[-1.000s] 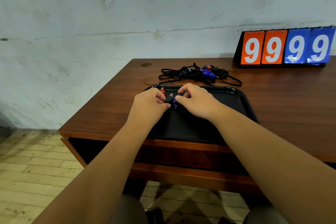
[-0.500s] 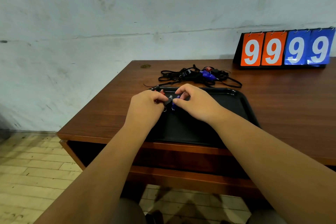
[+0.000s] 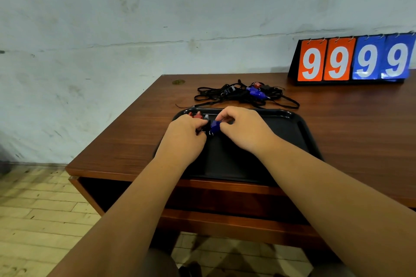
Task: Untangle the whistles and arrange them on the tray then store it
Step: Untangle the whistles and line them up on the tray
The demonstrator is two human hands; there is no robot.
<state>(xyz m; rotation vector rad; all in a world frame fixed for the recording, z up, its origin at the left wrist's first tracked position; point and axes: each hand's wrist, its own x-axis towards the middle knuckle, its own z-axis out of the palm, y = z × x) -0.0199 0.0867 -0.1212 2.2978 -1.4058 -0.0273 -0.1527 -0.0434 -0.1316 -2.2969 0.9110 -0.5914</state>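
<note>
As right hand [image 3: 243, 129] pinches, blue whistle [image 3: 215, 127] overlies tray [image 3: 292, 116].

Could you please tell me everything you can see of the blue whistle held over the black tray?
The small blue plastic whistle looks glossy and blocky, with a bright speck at its lower end. It sits tilted over the far left part of the black plastic tray. The right hand pinches its upper end; the left hand grips a black piece beside it. Whether it touches the tray cannot be told.
</note>
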